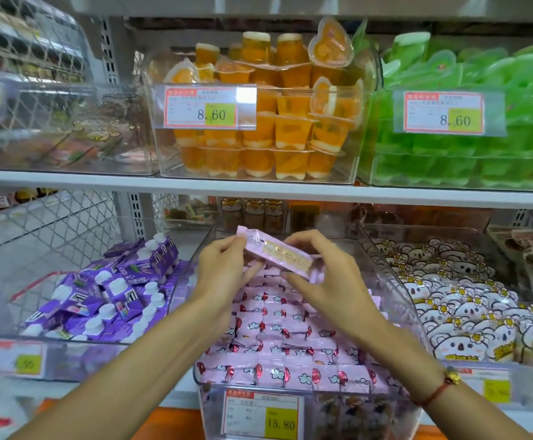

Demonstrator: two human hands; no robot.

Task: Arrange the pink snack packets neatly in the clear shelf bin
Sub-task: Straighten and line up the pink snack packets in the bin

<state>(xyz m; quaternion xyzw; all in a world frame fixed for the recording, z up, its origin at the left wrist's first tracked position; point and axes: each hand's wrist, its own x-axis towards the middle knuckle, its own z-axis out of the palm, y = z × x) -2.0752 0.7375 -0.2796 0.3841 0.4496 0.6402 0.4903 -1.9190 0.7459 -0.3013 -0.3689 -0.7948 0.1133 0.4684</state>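
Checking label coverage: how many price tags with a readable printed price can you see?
3: orange jelly-cup bin's white-and-yellow price tag, green jelly bin's tag, pink packet bin's tag. Other tags at the edges are too blurred to read.

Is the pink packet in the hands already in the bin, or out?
Out. Both hands, left hand and right hand, pinch the pink packet above the rows in the clear bin.

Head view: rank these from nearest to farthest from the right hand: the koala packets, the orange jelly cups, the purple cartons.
From the right hand:
1. Koala packets, just to its right.
2. Orange jelly cups, shelf above.
3. Purple cartons, far left bin.
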